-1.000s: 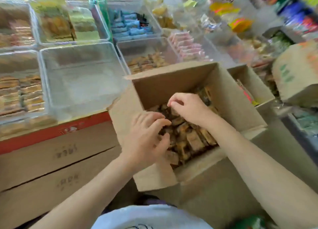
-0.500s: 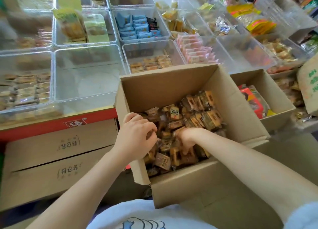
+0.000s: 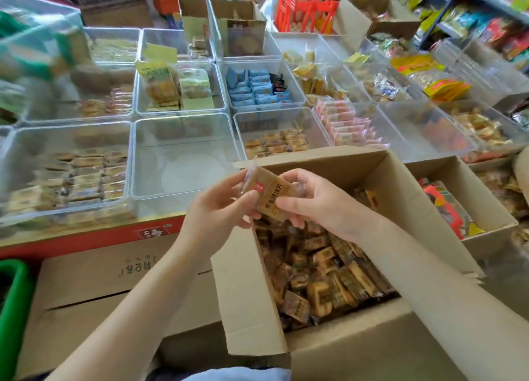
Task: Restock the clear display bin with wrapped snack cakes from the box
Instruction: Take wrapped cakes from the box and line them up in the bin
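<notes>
An open cardboard box (image 3: 412, 197) in front of me holds several brown wrapped snack cakes (image 3: 323, 272). Above its far left corner both hands hold a small stack of wrapped cakes (image 3: 267, 193) with a red logo on the wrapper. My left hand (image 3: 217, 209) grips the stack's left end, thumb on top. My right hand (image 3: 317, 203) pinches its right end. Just beyond the hands stands a clear display bin (image 3: 183, 154) with nothing in it.
Clear bins of other wrapped snacks surround the bare one: layered bars (image 3: 83, 174) to its left, small golden cakes (image 3: 274, 144) to its right, blue packets (image 3: 257, 90) behind. A second cardboard box (image 3: 463, 197) sits right. Closed cartons (image 3: 114, 283) lie below the red shelf edge.
Both hands came up out of the box holding a stack of wrapped cakes, now lifted toward the bare bin. The camera view tilted upward.
</notes>
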{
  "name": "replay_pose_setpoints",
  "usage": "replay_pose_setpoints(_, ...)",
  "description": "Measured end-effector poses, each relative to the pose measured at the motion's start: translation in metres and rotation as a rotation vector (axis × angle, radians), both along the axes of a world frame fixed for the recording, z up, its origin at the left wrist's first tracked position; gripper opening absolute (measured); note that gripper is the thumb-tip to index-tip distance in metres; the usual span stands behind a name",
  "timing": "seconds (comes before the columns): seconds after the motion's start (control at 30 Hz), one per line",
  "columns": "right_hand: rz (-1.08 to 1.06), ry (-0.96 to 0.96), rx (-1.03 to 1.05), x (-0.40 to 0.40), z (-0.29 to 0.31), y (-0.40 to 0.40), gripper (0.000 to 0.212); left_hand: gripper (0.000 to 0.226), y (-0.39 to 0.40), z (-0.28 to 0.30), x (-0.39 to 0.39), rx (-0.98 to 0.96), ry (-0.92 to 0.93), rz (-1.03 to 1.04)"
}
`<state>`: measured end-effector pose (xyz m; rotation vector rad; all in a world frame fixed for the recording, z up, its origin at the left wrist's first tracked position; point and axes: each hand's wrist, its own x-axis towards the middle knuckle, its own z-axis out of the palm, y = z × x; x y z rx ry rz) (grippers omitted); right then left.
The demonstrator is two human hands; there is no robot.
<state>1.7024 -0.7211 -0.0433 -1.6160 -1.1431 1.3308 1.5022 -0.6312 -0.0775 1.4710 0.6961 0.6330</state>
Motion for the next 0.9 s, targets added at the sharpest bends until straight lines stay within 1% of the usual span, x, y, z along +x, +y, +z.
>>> replay_pose_setpoints(0.03,-0.011,-0.086,0.009,-0.012,0.003,0.009,0.034,0.037,0.005,-0.003,-0.006,0.045,0.005,0.039)
replay_pose_setpoints(0.07,-0.028,-0.13,0.015,-0.025,0.003,0.02,0.032,0.039,0.011,-0.009,-0.012,0.102,0.026,0.08)
replay_pose_setpoints(0.17,-0.052,-0.14,0.032,-0.066,-0.006,0.062,0.033,0.046,0.039,-0.031,-0.041,0.382,0.202,0.163)
replay_pose_setpoints(0.2,-0.045,-0.155,0.03,-0.08,-0.012,0.079,0.034,0.049,0.049,-0.036,-0.057,0.455,0.262,0.168)
replay_pose_setpoints(0.23,-0.033,-0.183,0.023,-0.094,-0.019,0.096,0.035,0.053,0.061,-0.04,-0.074,0.489,0.309,0.157)
replay_pose_setpoints(0.3,0.008,-0.273,0.013,-0.124,-0.034,0.131,0.036,0.058,0.09,-0.045,-0.114,0.473,0.42,0.117)
replay_pose_setpoints(0.37,0.049,-0.377,0.009,-0.157,-0.053,0.169,0.035,0.057,0.126,-0.06,-0.161,0.421,0.57,0.083)
replay_pose_setpoints(0.43,0.069,-0.468,-0.007,-0.189,-0.074,0.205,0.034,0.056,0.167,-0.081,-0.214,0.387,0.66,0.174)
replay_pose_setpoints(0.53,0.087,-0.492,-0.034,-0.234,-0.101,0.256,0.029,0.059,0.228,-0.122,-0.294,0.388,0.801,0.386)
replay_pose_setpoints(0.6,0.081,-0.506,-0.048,-0.261,-0.113,0.289,0.032,0.07,0.264,-0.148,-0.34,0.4,0.943,0.416)
replay_pose_setpoints(0.67,0.091,-0.534,-0.052,-0.288,-0.123,0.323,0.035,0.093,0.291,-0.169,-0.374,0.357,1.074,0.347)
replay_pose_setpoints(0.73,0.113,-0.567,-0.057,-0.31,-0.131,0.356,0.035,0.117,0.303,-0.186,-0.394,0.35,1.13,0.269)
replay_pose_setpoints(0.77,0.124,-0.598,-0.06,-0.32,-0.135,0.372,0.034,0.123,0.305,-0.191,-0.398,0.365,1.138,0.241)
replay_pose_setpoints(0.9,0.154,-0.735,-0.078,-0.354,-0.152,0.431,0.037,0.119,0.309,-0.2,-0.4,0.387,1.138,0.213)
